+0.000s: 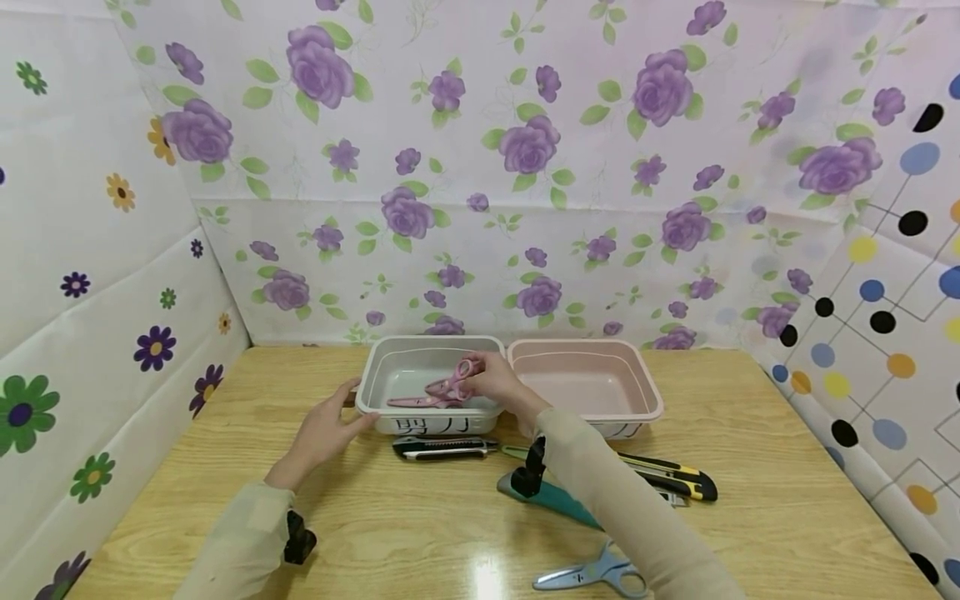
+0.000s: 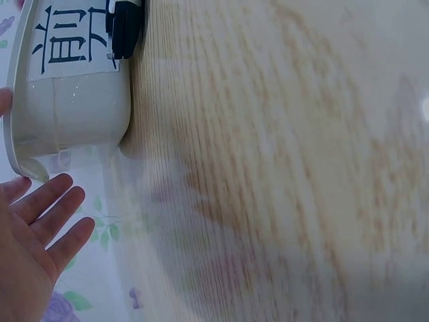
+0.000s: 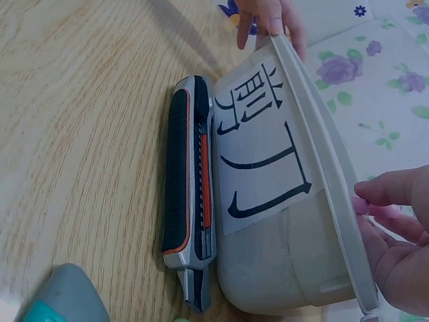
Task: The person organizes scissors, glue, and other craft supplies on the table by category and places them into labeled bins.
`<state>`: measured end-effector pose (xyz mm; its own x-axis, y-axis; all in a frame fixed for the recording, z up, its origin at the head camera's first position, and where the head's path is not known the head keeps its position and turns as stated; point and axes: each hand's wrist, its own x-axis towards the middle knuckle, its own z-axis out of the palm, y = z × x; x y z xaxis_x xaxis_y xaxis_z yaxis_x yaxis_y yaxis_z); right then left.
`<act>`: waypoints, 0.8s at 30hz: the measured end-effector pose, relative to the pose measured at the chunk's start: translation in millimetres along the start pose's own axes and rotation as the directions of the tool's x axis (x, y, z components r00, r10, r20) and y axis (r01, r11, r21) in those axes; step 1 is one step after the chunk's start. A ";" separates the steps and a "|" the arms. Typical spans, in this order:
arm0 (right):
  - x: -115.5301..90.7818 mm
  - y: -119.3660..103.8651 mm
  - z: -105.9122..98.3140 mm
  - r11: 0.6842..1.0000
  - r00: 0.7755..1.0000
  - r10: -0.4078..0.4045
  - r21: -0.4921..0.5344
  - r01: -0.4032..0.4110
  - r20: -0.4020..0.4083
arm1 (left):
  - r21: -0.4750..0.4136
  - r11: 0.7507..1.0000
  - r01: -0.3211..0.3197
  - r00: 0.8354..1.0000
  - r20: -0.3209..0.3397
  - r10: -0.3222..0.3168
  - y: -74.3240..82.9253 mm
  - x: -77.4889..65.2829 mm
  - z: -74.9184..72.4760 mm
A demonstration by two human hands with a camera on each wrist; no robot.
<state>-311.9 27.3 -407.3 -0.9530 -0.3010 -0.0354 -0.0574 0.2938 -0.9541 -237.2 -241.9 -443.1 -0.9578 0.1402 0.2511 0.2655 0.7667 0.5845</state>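
Note:
My right hand (image 1: pixel 491 381) pinches a pair of pink scissors (image 1: pixel 465 368) by the handles, low inside the pale grey bin (image 1: pixel 431 341). Another pink pair of scissors (image 1: pixel 408 402) lies in that bin, its handles partly covered. On the bin's left end rests my left hand (image 1: pixel 326 429), thumb at the front rim and fingers fairly straight against the side. The left wrist view shows those fingers (image 2: pixel 57 215) spread by the bin's corner. A white label (image 3: pixel 265 147) with large black characters is on the bin's front.
A pink bin (image 1: pixel 581 379) stands right of the grey one. In front lie a black utility knife (image 1: pixel 442 448), a yellow-and-black cutter (image 1: pixel 686 479), a teal-handled tool (image 1: pixel 551 497) partly under my right forearm, and blue scissors (image 1: pixel 596 572). Patterned cloth (image 1: pixel 480 167) surrounds the table.

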 end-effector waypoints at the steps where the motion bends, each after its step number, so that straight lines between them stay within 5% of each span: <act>1: 0.4 0.4 0.2 1.000 1.000 0.002 0.002 -0.002 0.002 | -0.002 1.000 0.001 1.000 0.002 -0.001 0.2 0.1 0.0; 24: 0.8 -4.0 6.0 0.984 0.996 -0.044 -0.176 0.030 -0.079 | 0.003 1.000 -0.006 1.000 -0.012 0.006 -1.8 1.0 1.2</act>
<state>-310.6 20.5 -405.2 -0.9701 -0.2407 0.0307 -0.1372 0.4402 -0.8874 -238.8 -242.4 -444.8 -0.9547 0.1372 0.2642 0.2710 0.7678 0.5806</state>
